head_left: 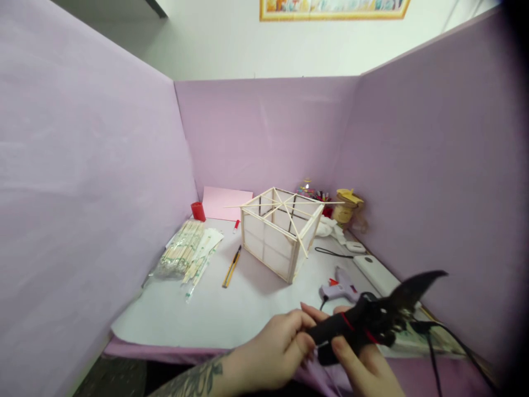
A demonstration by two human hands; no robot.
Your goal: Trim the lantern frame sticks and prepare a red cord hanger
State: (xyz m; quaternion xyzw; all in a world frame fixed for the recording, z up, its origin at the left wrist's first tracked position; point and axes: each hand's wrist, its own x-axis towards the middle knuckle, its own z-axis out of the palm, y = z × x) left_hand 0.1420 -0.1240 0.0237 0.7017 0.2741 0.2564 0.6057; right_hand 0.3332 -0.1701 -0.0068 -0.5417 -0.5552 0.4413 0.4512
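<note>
A pair of black pruning shears [363, 322] with red bands is held in both hands over the table's front edge. Its dark curved blade points to the right. My left hand [275, 347] is closed around the handle ends. My right hand [359, 361] grips the handles nearer the blade, thumb on top. Beyond the hands stands a box-shaped frame [268, 248] of thin wooden sticks with white panels. Sticks cross over its top, and some stick out past the corners. A lilac glue gun [339, 289] lies just behind the shears.
On the left lie a bag of wooden sticks [179, 251], paper-wrapped chopsticks [204, 253] and a yellow utility knife [232, 267]. At the back are a pink sheet [227, 203] and a red cup [198, 211]. A white power strip [378, 273] and cables line the right; lilac walls [264, 132] enclose the table.
</note>
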